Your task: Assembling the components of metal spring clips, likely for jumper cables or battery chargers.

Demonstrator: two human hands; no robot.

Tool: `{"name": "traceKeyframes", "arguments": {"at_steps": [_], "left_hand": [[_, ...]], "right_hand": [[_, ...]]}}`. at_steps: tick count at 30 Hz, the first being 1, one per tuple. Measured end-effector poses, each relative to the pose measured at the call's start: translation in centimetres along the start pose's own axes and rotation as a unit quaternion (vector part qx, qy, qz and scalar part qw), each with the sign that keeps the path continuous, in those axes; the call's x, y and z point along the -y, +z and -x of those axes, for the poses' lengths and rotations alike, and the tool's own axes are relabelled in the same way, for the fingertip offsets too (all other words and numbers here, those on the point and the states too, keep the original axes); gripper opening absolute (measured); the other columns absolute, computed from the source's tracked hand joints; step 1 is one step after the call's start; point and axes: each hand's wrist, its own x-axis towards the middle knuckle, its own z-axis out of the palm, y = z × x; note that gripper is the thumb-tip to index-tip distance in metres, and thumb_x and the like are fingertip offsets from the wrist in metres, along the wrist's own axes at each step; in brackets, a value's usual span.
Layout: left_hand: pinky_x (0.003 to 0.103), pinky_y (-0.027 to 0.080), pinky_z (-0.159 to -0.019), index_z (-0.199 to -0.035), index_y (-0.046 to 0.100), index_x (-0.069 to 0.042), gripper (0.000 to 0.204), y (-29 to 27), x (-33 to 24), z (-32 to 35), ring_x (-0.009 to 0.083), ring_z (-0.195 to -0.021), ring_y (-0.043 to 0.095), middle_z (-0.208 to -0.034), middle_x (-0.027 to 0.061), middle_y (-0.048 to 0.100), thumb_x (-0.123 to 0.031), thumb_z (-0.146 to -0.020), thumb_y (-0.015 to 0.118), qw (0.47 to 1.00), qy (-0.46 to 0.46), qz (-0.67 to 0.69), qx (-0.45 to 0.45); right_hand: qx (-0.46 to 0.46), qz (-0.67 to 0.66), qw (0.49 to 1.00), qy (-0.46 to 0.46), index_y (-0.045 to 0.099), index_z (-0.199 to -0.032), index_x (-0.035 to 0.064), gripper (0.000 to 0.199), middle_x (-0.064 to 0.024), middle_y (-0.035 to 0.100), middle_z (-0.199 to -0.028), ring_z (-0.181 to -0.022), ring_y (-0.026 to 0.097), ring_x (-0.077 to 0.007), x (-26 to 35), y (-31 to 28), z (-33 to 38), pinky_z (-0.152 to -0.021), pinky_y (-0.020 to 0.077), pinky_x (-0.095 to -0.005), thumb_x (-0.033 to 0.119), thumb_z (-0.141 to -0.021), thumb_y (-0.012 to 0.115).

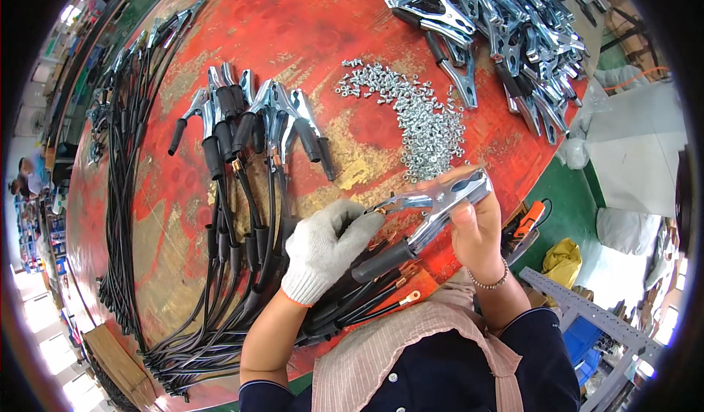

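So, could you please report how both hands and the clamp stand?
Right hand gripping metal clamp. Gloved left hand at bare handle's end. Small hardware pile beyond, not between hands.

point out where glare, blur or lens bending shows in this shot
Head view: bright patches at lower left wash out to white; head view: the clamp in the right hand and the clamp pile glint; head view: fisheye bending toward a black rim; head view: the gloved left hand looks fairly sharp.

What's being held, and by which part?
The right hand holds a metal clamp near its jaws; the gloved left hand is at one handle's end, grip unclear.
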Motion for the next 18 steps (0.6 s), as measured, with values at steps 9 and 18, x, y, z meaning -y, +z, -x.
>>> {"name": "traceKeyframes", "arguments": {"at_steps": [9, 18], "left_hand": [[0.027, 0.05, -0.062, -0.103, 0.067, -0.001, 0.021, -0.8, -1.4, -0.1, 0.0117, -0.064, 0.064, -0.075, 0.0072, 0.068, -0.019, -0.091, 0.062, 0.995, 0.078, -0.047, 0.03], [0.038, 0.052, -0.068, -0.112, 0.062, -0.005, 0.027, -0.5, -1.7, -0.2, 0.0299, -0.077, 0.069, -0.08, 0.0132, 0.069, -0.024, -0.097, 0.05, 0.993, 0.084, 0.051, 0.073]], "right_hand": [[0.03, -0.004, 0.999, 0.022, 0.049, -0.115, -0.0019, 0.044, -0.0145, 0.064, -0.11, -0.105, 0.062, -0.0203, 1.0, -0.2, -0.3, -0.091, 0.0474, -0.0342, 0.037, -0.096, 0.059], [0.046, 0.131, 0.99, -0.041, 0.062, -0.104, 0.0003, 0.052, -0.0158, 0.067, -0.103, -0.095, 0.065, -0.0249, 1.0, -2.1, -8.9, -0.087, 0.0499, -0.0399, 0.048, -0.101, 0.04]]}}
